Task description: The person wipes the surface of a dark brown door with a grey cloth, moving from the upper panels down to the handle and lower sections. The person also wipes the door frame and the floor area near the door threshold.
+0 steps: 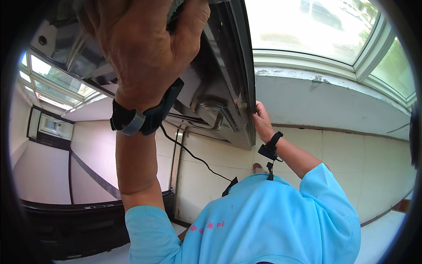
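My left hand point(141, 46) is raised at the top of the view, its fingers bent over a grey cloth point(174, 14) against the glossy dark panel of a door point(194, 82). A black strap with a device is round that wrist. Lower right, my right hand point(262, 120) is at the door's outer edge, with its thumb and fingers curled there; the fingertips are partly hidden behind the edge. It wears a black strap with a small box. A metal door handle or lock plate point(214, 115) sits on the door face between the two hands.
A framed window point(313, 57) above a white sill wall point(329, 95) stands to the right. Pale floor tiles point(296, 142) lie below. Another dark door point(75, 227) is at the lower left, beside a corridor. A black cable point(194, 156) hangs from my left wrist.
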The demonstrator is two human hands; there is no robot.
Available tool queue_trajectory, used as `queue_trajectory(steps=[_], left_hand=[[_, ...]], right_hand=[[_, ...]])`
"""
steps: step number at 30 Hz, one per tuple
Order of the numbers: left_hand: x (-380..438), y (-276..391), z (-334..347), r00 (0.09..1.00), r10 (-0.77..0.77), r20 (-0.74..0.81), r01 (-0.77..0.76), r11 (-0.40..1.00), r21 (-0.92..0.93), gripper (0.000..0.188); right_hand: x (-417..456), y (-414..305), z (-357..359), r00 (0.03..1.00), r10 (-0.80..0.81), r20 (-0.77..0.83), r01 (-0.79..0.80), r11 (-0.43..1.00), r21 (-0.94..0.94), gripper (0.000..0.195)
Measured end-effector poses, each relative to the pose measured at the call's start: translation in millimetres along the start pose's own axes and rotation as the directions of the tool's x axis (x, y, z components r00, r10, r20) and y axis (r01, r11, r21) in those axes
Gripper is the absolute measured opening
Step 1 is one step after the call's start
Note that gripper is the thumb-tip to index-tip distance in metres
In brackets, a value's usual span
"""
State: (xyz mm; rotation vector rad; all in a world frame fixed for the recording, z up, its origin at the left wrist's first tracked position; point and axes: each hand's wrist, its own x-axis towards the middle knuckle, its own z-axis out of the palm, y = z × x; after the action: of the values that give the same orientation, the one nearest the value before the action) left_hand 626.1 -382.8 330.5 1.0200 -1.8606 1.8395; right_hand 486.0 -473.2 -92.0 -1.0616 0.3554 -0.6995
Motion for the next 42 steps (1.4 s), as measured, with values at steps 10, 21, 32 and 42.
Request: queue_trajectory(steps=[10, 21, 32, 42], left_hand=[[-48.1, 92.4, -45.6, 0.925, -0.170, 0.341, 0.229, 0.964, -0.138, 0.022], [-84.8, 144.8, -82.1, 0.827, -0.002, 0.562, 0.163, 0.958, -0.237, 0.014], [53.0, 12.5, -97.5, 0.872, -0.137, 0.470, 0.149, 0.989, 0.014, 0.028], [176.0, -125.2, -87.8, 0.943, -0.102, 0.316, 0.019, 0.966, 0.256, 0.038]], right_hand=[[-36.2, -13.6, 17.4, 1.000, -0.007, -0.009, 0.006, 0.997, -0.076, 0.027], [-45.8, -11.7, 7.1, 0.972, -0.208, 0.113, 0.234, 0.917, -0.324, 0.032], [-26.0, -25.8, -6.0, 0.928, 0.071, 0.366, 0.100, 0.898, -0.429, 0.011], [-12.5, -18.2, -10.8, 0.915, -0.111, 0.388, 0.323, 0.779, -0.538, 0.012]])
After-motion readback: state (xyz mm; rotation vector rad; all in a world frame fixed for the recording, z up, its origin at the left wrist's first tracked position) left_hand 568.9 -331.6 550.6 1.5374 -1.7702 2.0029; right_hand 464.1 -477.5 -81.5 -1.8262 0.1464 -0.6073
